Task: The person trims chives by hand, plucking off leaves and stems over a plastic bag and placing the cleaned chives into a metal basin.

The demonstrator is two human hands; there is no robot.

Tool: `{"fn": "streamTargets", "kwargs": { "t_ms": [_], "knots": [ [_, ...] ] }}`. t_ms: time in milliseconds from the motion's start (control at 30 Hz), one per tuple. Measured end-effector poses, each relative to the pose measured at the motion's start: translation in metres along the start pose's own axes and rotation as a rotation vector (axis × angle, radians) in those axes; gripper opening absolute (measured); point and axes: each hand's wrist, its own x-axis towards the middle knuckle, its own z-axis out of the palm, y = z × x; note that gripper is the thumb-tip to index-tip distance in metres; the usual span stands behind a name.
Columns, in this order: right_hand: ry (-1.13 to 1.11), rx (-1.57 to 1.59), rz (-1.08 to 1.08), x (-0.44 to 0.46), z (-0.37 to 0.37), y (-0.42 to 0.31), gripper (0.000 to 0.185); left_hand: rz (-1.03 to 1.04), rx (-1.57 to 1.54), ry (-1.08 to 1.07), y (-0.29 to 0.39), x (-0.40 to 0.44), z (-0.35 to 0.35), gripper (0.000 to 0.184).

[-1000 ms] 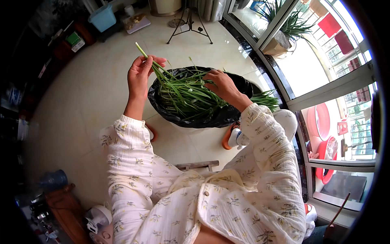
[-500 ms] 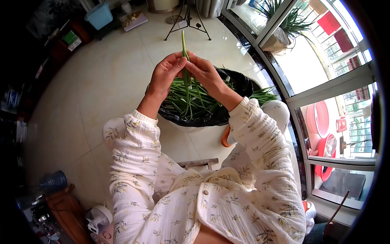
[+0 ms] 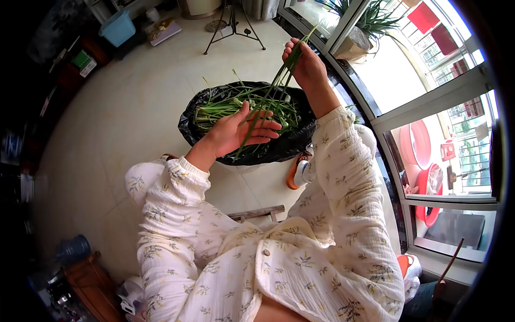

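Note:
My right hand [image 3: 312, 71] is raised at the far right of the black-lined container. Its fingers are closed around the upper end of a few long garlic chives [image 3: 290, 61], whose leaves hang down to the left. Lower down, my left hand [image 3: 238, 130] is open with fingers spread, and the hanging leaves pass by its fingertips; I cannot tell whether they touch. Beneath both hands, a heap of chives [image 3: 217, 110] with pale stem ends fills a container lined with a black plastic bag [image 3: 188, 126].
A small wooden stool [image 3: 257, 213] stands between my legs, and an orange slipper [image 3: 292, 176] is beside the container. Ahead is a black metal stand [image 3: 234, 29]. Glass sliding doors [image 3: 386, 123] run along the right. A blue bin [image 3: 117, 28] sits at the far left.
My hands have parted. The right went up and right with the chives, while the left came down and opened. The heap in the container now shows more plainly.

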Motion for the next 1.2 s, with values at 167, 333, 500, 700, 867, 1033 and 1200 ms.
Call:
{"fn": "streamTargets", "kwargs": {
  "t_ms": [167, 333, 500, 700, 867, 1033, 1200],
  "knots": [
    [0.019, 0.067, -0.029, 0.004, -0.016, -0.026, 0.027, -0.046, -0.009, -0.005, -0.005, -0.004, 0.000, 0.065],
    [0.068, 0.057, -0.057, 0.003, -0.033, -0.049, 0.029, -0.074, -0.005, -0.009, -0.008, -0.010, -0.004, 0.063],
    [0.042, 0.090, -0.060, 0.000, -0.045, -0.060, 0.028, -0.066, 0.021, 0.014, -0.013, -0.015, -0.004, 0.052],
    [0.071, 0.092, -0.047, -0.004, -0.046, -0.051, 0.029, -0.035, 0.070, 0.060, -0.025, -0.007, -0.010, 0.030],
    [0.077, 0.084, -0.060, -0.005, -0.038, -0.048, 0.029, -0.056, 0.229, 0.142, -0.027, 0.001, -0.012, 0.020],
    [0.051, 0.056, -0.112, 0.000, -0.041, -0.055, 0.029, -0.067, 0.305, 0.234, -0.027, 0.002, -0.008, 0.011],
    [0.019, 0.069, -0.148, 0.001, -0.042, -0.057, 0.028, -0.006, 0.230, 0.291, -0.027, 0.000, -0.010, 0.006]
  ]
}}
